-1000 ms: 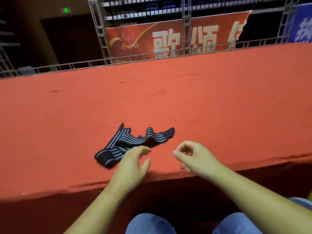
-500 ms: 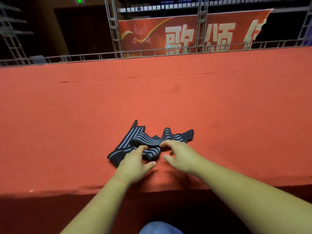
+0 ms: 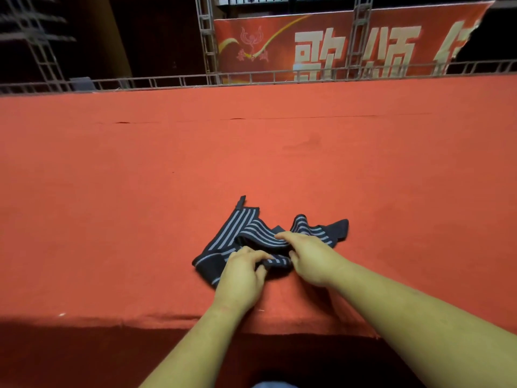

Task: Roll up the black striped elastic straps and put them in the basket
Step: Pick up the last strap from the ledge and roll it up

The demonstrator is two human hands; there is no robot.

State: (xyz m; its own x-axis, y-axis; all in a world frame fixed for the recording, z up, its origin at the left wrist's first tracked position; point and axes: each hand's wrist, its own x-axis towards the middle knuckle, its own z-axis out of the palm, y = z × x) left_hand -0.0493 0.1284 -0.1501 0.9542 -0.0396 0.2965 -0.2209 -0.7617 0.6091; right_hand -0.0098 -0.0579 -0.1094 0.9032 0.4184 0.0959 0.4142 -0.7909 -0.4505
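Both my hands are working on one crumpled strap, black with pale grey stripes, which is lying on the red platform close to its near edge and about midway along it. The strap is sitting in loose folds: one end is pointing toward the far edge with a small dark tab sticking up, a hump is rising in the middle, and the plain dark other end is trailing off to the right.

My left hand is bearing down on the near left part of the strap, its fingers curling over a striped fold and the thumb closing in under them, so the fold is being pinched. My right hand is lying just beside it, nearly touching, the forefinger reaching across the middle band while the thumb is tucking against the near fold; that grip is narrow and closing on the strap too.

Both forearms are crossing the platform's near edge. Beyond the far edge a grey rail is running, with a metal truss rising behind it and a red banner with large pale characters hanging there. The rest of that background is lying in darkness.
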